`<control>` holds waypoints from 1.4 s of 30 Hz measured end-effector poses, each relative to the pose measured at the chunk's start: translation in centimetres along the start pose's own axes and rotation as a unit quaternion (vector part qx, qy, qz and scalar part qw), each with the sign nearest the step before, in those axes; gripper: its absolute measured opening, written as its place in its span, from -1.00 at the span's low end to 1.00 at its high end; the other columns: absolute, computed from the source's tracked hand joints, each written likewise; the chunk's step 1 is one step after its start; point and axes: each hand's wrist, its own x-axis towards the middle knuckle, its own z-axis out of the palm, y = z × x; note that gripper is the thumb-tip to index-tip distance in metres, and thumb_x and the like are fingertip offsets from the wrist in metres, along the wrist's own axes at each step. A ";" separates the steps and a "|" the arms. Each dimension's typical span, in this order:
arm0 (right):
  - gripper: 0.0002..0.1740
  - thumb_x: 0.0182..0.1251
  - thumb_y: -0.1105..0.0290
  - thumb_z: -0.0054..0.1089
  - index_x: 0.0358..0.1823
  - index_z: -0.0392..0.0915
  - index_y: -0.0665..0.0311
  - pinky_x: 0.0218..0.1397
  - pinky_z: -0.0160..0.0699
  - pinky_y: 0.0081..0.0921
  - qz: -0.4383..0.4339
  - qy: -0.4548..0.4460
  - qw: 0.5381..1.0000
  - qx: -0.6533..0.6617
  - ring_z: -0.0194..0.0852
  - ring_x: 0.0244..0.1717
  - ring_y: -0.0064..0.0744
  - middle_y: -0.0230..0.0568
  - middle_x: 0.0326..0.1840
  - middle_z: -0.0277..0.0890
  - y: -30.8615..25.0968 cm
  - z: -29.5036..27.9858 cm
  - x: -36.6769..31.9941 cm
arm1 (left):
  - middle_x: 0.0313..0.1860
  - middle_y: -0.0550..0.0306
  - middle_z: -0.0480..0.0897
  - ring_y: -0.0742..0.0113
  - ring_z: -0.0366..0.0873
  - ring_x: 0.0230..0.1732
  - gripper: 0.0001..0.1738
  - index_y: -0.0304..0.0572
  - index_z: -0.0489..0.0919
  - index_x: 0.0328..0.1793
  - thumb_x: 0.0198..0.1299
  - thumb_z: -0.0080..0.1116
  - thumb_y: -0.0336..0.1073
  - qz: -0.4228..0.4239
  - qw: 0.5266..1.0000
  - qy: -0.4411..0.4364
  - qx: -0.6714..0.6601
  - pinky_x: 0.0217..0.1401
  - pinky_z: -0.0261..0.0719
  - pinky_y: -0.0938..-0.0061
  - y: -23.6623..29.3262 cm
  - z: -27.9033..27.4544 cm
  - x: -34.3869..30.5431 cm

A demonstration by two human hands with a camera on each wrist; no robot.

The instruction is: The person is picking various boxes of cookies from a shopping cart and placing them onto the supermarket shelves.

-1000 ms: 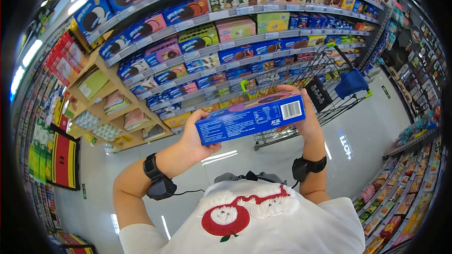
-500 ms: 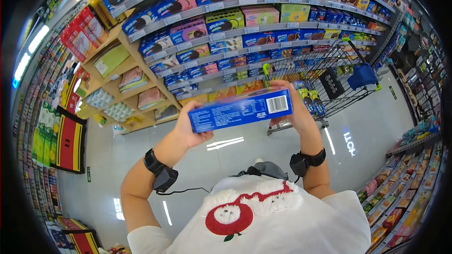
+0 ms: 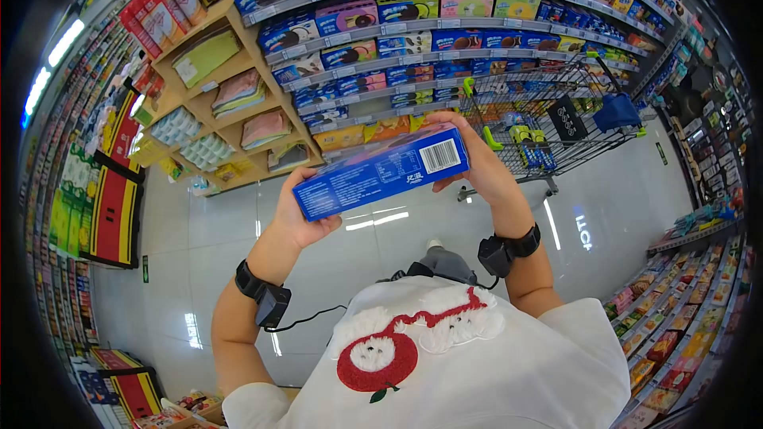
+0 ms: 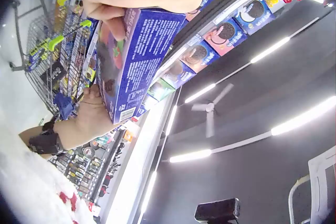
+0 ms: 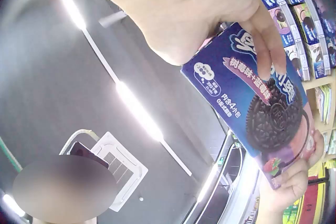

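Observation:
A blue box of sandwich cookies (image 3: 381, 175) is held level between both hands in front of the chest. Its long side with small print and a barcode faces up toward the head. My left hand (image 3: 300, 210) grips the left end, and my right hand (image 3: 477, 160) grips the right end with fingers bent over the far face. In the right wrist view the front of the cookie box (image 5: 262, 103) shows a dark cookie and pink fruit art. The left wrist view shows the printed side of the box (image 4: 149, 50) under the left fingers (image 4: 113, 22).
A shopping cart (image 3: 548, 127) with several yellow-and-blue packs stands ahead to the right. Shelves of cookie boxes (image 3: 469, 40) run across the front. A wooden rack (image 3: 230, 87) with towels stands left. Snack shelves (image 3: 675, 326) line the right.
The view has turned left, so shelves and cart sit farther right. The cookie box stays in both hands, shifting left in view and tilting with its right end higher.

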 end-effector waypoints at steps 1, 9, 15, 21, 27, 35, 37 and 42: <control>-0.43 0.45 -0.13 -0.43 0.26 0.24 0.06 -0.44 0.69 -0.44 -0.002 -0.001 1.000 -0.007 0.61 -0.19 -0.38 -0.22 0.04 0.44 -0.2 0.6 0.0 | -0.51 0.07 0.55 0.30 0.37 -0.63 -0.64 -0.11 0.52 -0.26 0.09 -0.06 0.01 0.002 1.000 -0.004 -0.001 -0.65 0.24 0.56 0.1 -0.2 -0.4; -0.41 0.43 -0.17 -0.42 0.25 0.24 0.05 -0.42 0.69 -0.39 0.025 -0.020 0.999 -0.011 0.60 -0.18 -0.36 -0.21 0.01 0.45 0.3 3.0 2.4 | -0.48 0.19 0.55 0.33 0.38 -0.57 -0.76 0.02 0.48 -0.35 0.07 0.00 -0.02 0.006 1.000 -0.027 -0.008 -0.60 0.27 0.49 1.2 -3.2 -1.2; -0.40 0.45 -0.15 -0.42 0.29 0.17 0.09 -0.35 0.70 -0.35 0.022 -0.045 0.998 -0.022 0.57 -0.13 -0.33 -0.17 0.11 0.40 1.2 3.7 4.9 | -0.50 0.08 0.57 0.26 0.40 -0.60 -0.66 -0.10 0.50 -0.37 0.09 -0.03 0.02 0.022 0.997 0.044 -0.056 -0.58 0.32 0.47 3.6 -3.7 0.8; -0.42 0.45 -0.11 -0.38 0.27 0.18 0.16 -0.40 0.69 -0.42 0.035 -0.037 0.997 -0.063 0.58 -0.24 -0.36 -0.17 0.00 0.44 1.4 3.5 11.2 | -0.42 0.10 0.60 0.23 0.44 -0.53 -0.66 -0.08 0.54 -0.23 0.10 -0.02 0.01 -0.007 0.998 -0.044 -0.043 -0.54 0.37 0.43 7.3 -7.4 5.8; -0.57 0.47 0.16 -0.22 0.28 0.21 0.15 -0.38 0.68 -0.54 -0.090 -0.073 0.986 -0.120 0.51 -0.18 -0.42 -0.18 0.06 0.31 1.2 7.7 19.0 | -0.34 0.14 0.61 0.22 0.49 -0.40 -0.67 -0.05 0.54 -0.20 0.11 -0.02 -0.01 0.068 0.998 -0.012 -0.012 -0.49 0.37 0.36 16.1 -9.6 7.2; -0.47 0.40 0.20 -0.03 0.33 0.12 0.16 -0.35 0.57 -0.57 -0.211 -0.082 0.951 -0.212 0.42 -0.03 -0.37 -0.02 0.13 0.28 3.9 8.1 27.9 | -0.17 0.04 0.62 0.15 0.58 -0.17 -0.57 -0.14 0.52 -0.02 0.09 -0.02 -0.03 0.094 0.995 -0.014 -0.010 -0.17 0.55 0.26 22.1 -12.1 11.1; -0.37 0.37 0.19 0.01 0.38 0.01 0.15 -0.34 0.54 -0.58 -0.066 -0.020 0.997 -0.032 0.40 0.00 -0.37 0.00 0.15 0.27 5.0 7.3 28.9 | -0.09 0.04 0.61 0.15 0.57 -0.08 -0.57 -0.14 0.47 0.07 0.11 -0.02 -0.10 0.114 0.993 -0.040 0.017 -0.05 0.55 0.23 23.4 -13.3 13.1; -0.09 0.27 0.27 0.13 0.48 -0.29 0.14 -0.20 0.53 -0.58 0.047 0.108 0.992 0.035 0.40 0.05 -0.38 -0.01 0.20 0.26 6.2 2.8 30.5 | 0.17 0.08 0.44 0.29 0.45 0.14 -0.42 -0.12 0.20 0.37 0.18 -0.04 -0.30 0.202 0.962 -0.101 0.157 0.19 0.43 0.36 26.0 -11.8 21.0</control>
